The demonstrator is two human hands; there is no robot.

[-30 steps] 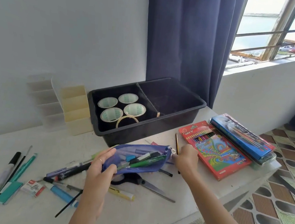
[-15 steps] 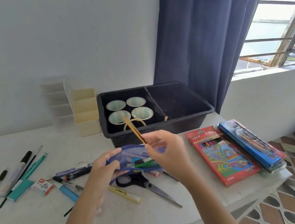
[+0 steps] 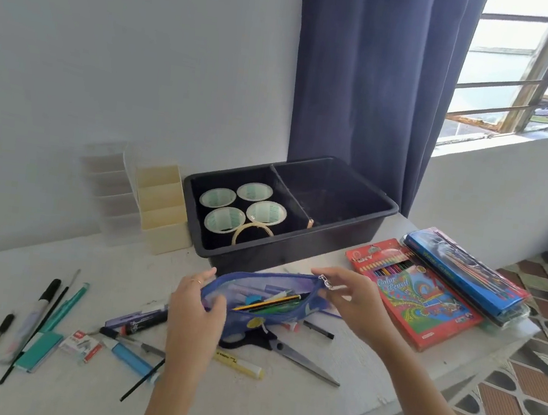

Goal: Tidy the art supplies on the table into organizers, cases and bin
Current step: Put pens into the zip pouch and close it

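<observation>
A blue mesh pencil case point(image 3: 266, 313) hangs open above the white table point(image 3: 275, 411), with several pens inside. A yellow-and-black pencil point(image 3: 267, 305) lies slanted in its mouth. My left hand point(image 3: 194, 311) grips the case's left end. My right hand point(image 3: 354, 303) pinches the case's right end beside the metal zip pull point(image 3: 325, 281). Below the case lie black-handled scissors point(image 3: 286, 350) and a yellow highlighter point(image 3: 239, 365).
A black two-part bin point(image 3: 299, 245) holds several tape rolls point(image 3: 226, 220) in its left half. Cream and clear tiered organizers point(image 3: 162, 207) stand left of it. Colour pencil boxes point(image 3: 420, 294) are stacked at the right. Loose pens, markers, staples point(image 3: 81, 345) and brushes cover the left.
The pencil that my right hand held above the case now lies inside it. My right hand has moved to the case's right end by the zip pull.
</observation>
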